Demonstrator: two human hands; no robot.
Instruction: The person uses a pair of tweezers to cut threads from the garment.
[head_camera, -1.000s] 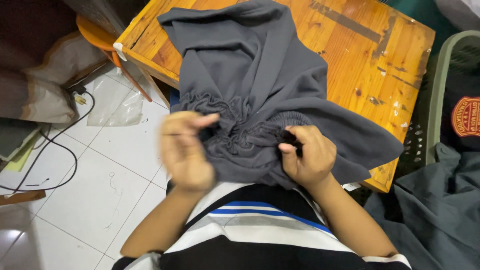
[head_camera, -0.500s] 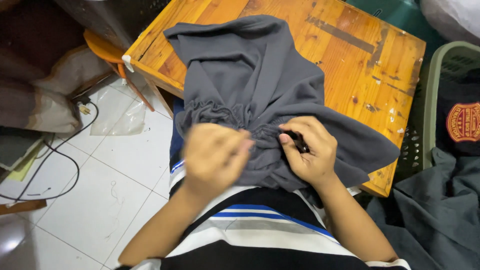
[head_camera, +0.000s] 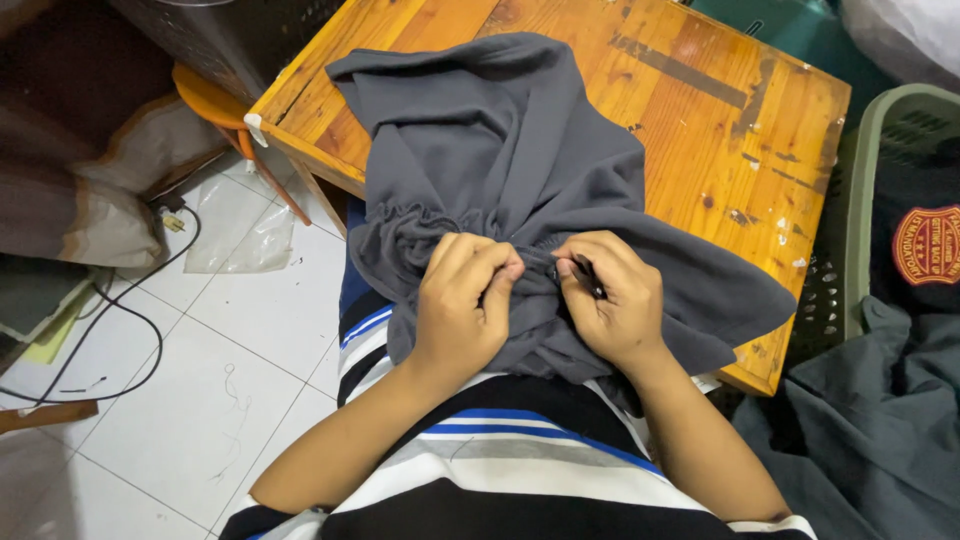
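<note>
A dark grey garment (head_camera: 520, 170) with a gathered elastic waistband lies over the near edge of a low wooden table (head_camera: 720, 110) and hangs into my lap. My left hand (head_camera: 462, 305) pinches the bunched waistband at the middle. My right hand (head_camera: 612, 300) grips the same band just to the right, with a small dark slender thing between its fingers; I cannot tell what it is. The two hands are nearly touching.
A green plastic basket (head_camera: 862, 200) with dark clothes and a round red patch stands at the right. More grey cloth (head_camera: 870, 420) lies below it. White floor tiles (head_camera: 200, 380), a black cable (head_camera: 120, 330) and a clear plastic bag (head_camera: 240, 225) are at the left.
My left hand has moved right along the waistband to meet my right hand. The view has shifted slightly; the garment stays on the table.
</note>
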